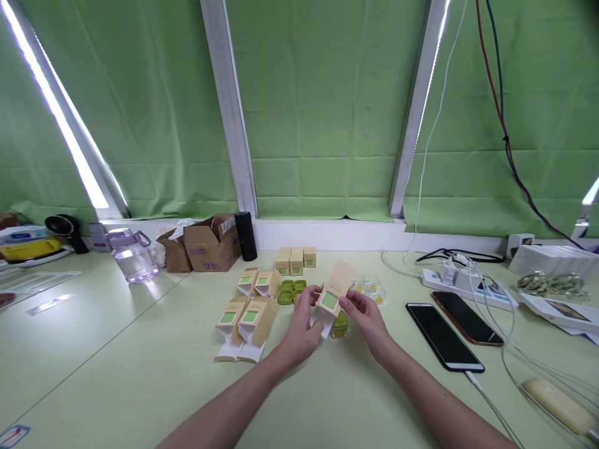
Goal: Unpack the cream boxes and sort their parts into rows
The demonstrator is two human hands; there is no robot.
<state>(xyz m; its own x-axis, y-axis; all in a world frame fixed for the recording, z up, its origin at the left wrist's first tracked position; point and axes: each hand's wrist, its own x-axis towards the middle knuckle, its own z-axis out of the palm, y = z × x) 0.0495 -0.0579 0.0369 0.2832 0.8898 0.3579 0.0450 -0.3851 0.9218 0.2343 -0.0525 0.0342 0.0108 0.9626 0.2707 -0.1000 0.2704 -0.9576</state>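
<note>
Both of my hands hold one small tan carton (331, 301) with a green square on its face, tilted above the table. A white flap hangs open at its lower end. My left hand (302, 327) grips the left side and my right hand (366, 317) pinches the right edge. Just under the carton, partly covered, is a small green-lidded jar (339, 325). Several open tan cartons (254, 317) lie to the left with flaps out. Between them and my left hand stand small green containers (286, 293). Clear round-topped containers (373, 289) sit behind my right hand.
Closed tan boxes (296, 260) stand farther back. At left are a clear pitcher (133, 255), a cardboard box (213, 244) and a black cylinder (246, 237). On the right lie two phones (444, 337), a power strip (468, 288), loose white cables and a cream-coloured device (559, 405).
</note>
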